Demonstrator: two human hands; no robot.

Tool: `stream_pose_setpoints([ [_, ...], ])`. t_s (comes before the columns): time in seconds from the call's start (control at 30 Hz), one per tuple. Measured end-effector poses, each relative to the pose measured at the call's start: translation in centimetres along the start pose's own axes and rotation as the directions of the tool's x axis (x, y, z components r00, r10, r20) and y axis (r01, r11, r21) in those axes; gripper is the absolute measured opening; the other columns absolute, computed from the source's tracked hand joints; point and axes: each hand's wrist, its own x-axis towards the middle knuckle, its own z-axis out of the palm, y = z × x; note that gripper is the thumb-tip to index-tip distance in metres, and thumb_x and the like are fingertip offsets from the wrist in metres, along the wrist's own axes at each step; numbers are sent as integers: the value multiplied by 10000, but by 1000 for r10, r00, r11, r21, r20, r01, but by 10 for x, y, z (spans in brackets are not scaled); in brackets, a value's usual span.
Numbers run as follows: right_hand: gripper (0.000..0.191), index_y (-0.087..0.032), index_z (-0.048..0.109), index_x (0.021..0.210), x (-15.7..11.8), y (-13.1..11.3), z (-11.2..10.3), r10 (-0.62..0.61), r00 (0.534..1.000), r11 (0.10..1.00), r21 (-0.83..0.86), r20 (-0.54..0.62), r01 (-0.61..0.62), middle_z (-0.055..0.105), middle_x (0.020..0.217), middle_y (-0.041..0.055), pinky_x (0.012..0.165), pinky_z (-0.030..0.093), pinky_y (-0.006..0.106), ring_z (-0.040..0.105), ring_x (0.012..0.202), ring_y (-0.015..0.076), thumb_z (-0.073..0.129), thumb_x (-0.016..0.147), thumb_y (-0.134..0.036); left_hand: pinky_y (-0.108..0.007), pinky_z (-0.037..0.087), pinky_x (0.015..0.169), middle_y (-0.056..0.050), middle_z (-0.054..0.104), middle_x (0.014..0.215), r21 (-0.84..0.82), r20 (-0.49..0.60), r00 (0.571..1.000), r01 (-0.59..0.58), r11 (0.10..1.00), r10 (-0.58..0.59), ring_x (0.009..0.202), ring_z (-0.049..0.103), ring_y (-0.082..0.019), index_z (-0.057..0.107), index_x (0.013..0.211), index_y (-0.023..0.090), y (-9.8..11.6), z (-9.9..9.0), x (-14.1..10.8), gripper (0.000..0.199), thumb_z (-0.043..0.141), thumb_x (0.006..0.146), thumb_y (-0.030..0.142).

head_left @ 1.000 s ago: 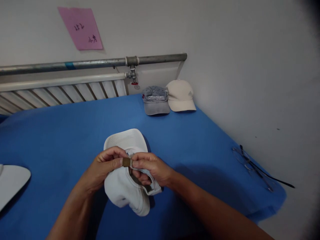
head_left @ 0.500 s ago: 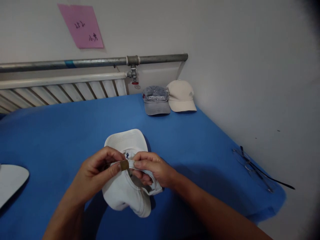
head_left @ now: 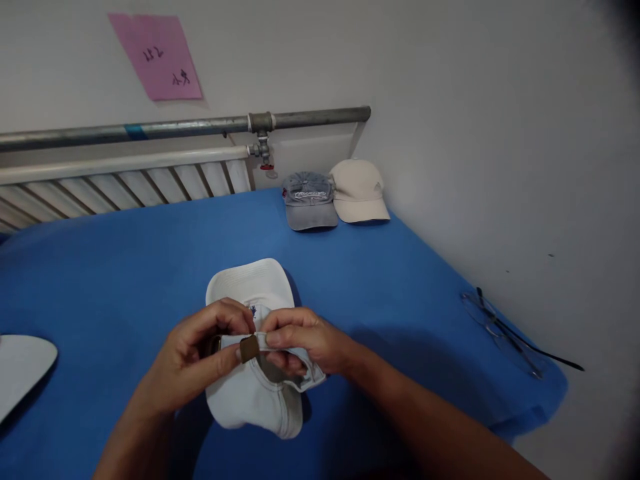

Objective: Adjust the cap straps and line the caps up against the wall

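Note:
A white cap (head_left: 240,393) lies on the blue tabletop with its brim pointing away from me and its back opening toward my hands. My left hand (head_left: 205,347) pinches the strap end at the brass-coloured buckle (head_left: 249,348). Just right of the buckle, my right hand (head_left: 300,340) grips the white strap between thumb and forefinger, its other fingers inside the opening. A small dark blue logo shows inside the cap, partly covered by my fingers.
A grey-blue cap (head_left: 310,203) and a beige cap (head_left: 357,190) stand side by side at the back. Glasses (head_left: 500,330) rest near the right edge. A white flat object (head_left: 23,367) is at far left. Behind the blue table (head_left: 125,267) are a radiator (head_left: 125,183) and pipe.
The buckle has turned slightly between my hands, and the strap sits a little lower. The whole view has shifted slightly. Both hands keep their hold.

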Motion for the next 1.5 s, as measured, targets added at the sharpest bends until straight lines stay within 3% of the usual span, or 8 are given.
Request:
stream_pose_setpoints([
  [0.2, 149, -142, 635, 812, 0, 1, -2, -4, 998, 1000, -21, 69, 5, 598, 570, -40, 352, 313, 149, 425, 379, 32, 680, 784, -282, -230, 487, 710, -29, 627, 872, -60, 94, 995, 37, 998, -31, 815, 593, -159, 656, 917, 234, -2, -3, 0, 40, 626, 894, 245],
  [0.47, 128, -155, 611, 798, 2, -1, -3, -13, 998, 993, -117, 58, 20, 604, 583, -53, 352, 337, 145, 441, 371, 27, 663, 802, -272, -210, 487, 685, -19, 616, 841, -119, 82, 996, 57, 991, -48, 768, 584, -138, 683, 968, 256, -12, -1, 1, 84, 625, 907, 256],
  [0.67, 152, -153, 590, 787, 2, 2, 1, 14, 999, 1000, -22, 52, -13, 592, 574, -50, 337, 315, 143, 423, 375, 31, 684, 783, -272, -245, 497, 741, -37, 627, 863, -75, 97, 994, -36, 997, 43, 834, 594, -166, 701, 981, 260, -8, -1, 3, 115, 616, 906, 236],
  [0.77, 168, -155, 584, 798, 2, 3, 3, 22, 996, 999, 37, 88, -26, 587, 564, -52, 341, 304, 151, 414, 376, 34, 699, 777, -277, -277, 510, 756, -63, 638, 921, -32, 129, 985, -113, 993, 116, 877, 604, -201, 698, 1040, 250, -5, -1, 5, 213, 711, 834, 301],
  [0.87, 176, -154, 589, 799, 1, 3, 3, 19, 995, 999, 41, 99, -23, 586, 563, -52, 346, 299, 156, 421, 380, 36, 708, 773, -280, -261, 512, 742, -46, 641, 915, 58, 143, 980, -150, 987, 140, 846, 612, -182, 690, 1056, 264, -2, 0, 6, 293, 775, 777, 249],
  [1.03, 175, -150, 596, 789, 0, 0, 3, 2, 998, 1000, 1, 59, -2, 586, 567, -48, 354, 311, 159, 424, 381, 36, 701, 789, -290, -246, 515, 749, -34, 640, 901, 92, 104, 978, -189, 978, 179, 838, 616, -162, 691, 1087, 272, -2, 4, 7, 282, 735, 819, 198],
  [1.23, 135, -159, 601, 775, -1, -3, 2, -24, 999, 999, -41, 34, 25, 597, 557, -53, 349, 321, 149, 419, 367, 33, 675, 777, -271, -242, 520, 770, -31, 653, 917, 29, 94, 985, -151, 988, 148, 869, 633, -162, 715, 1060, 286, -8, 5, 8, 246, 742, 823, 228],
  [1.5, 191, -141, 644, 821, -2, -10, 0, -78, 996, 980, -185, -53, 67, 596, 580, -45, 415, 409, 168, 520, 457, 60, 670, 802, -329, -224, 515, 740, -16, 666, 875, 140, 18, 987, -159, 977, 158, 809, 641, -138, 718, 1104, 289, -6, 8, 9, 306, 737, 823, 169],
])
